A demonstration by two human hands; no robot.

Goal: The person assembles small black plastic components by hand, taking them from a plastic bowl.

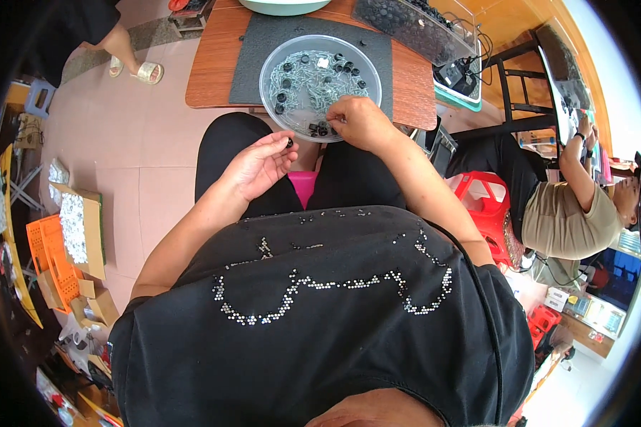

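Note:
A round clear plastic bowl (266,77) holds a heap of silver screws (320,91) and several small black round parts (279,109). In front of its near rim, to the left, my left hand (260,165) pinches a small black round part (289,143) between thumb and fingertips, palm up. Inside the bowl's near right side is my right hand (360,122), with its fingertips pressed together beside a cluster of black pieces (319,129). Whatever those fingertips hold, if anything, is hidden. A small white piece (323,62) lies on the screws.
The bowl rests on a dark mat (246,64) over a brown table (206,78). Behind stand a pale green basin (285,7) and a clear bin (406,32) of black parts. A co-worker (570,213) sits at right near a red stool (481,199); another person's foot (149,72) shows at left.

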